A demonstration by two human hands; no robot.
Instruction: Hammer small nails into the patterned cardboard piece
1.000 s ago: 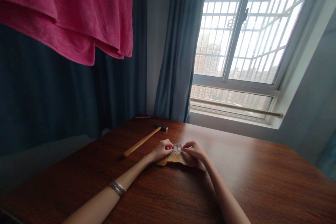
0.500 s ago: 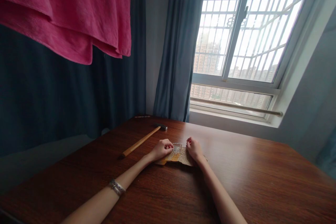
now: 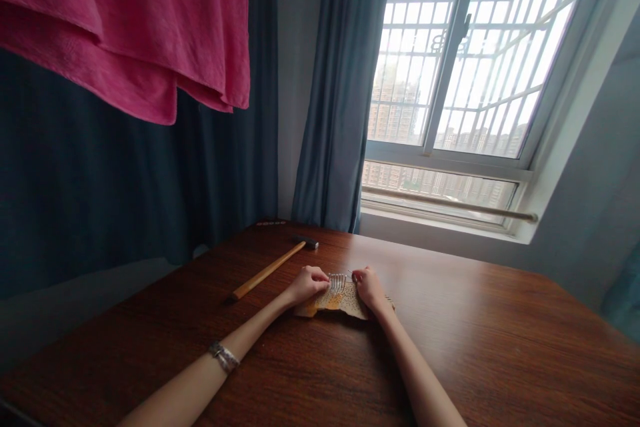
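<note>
A ragged-edged, light board (image 3: 350, 305) with many small dark holes and an orange patch lies on the table. Several thin metal nails (image 3: 337, 281) stand upright in a row along its far side. My left hand (image 3: 309, 285) is closed in a pinch at the left end of that row; what its fingertips hold is hidden. At the right of the row, my right hand (image 3: 369, 287) pinches a thin nail (image 3: 349, 273), its tip pointing left toward the standing ones. The right wrist is over the board's right part.
A hammer (image 3: 270, 271) with a wooden handle and dark head lies left of the board on the brown table (image 3: 480, 340). Small round things (image 3: 271, 223) line the far corner. A pink towel (image 3: 165, 33) hangs at upper left, before blue curtains (image 3: 330, 93). A barred window is behind.
My right hand has turned and shifted slightly left, so a thin nail now shows at its fingertips. My left hand and the hammer stay in place.
</note>
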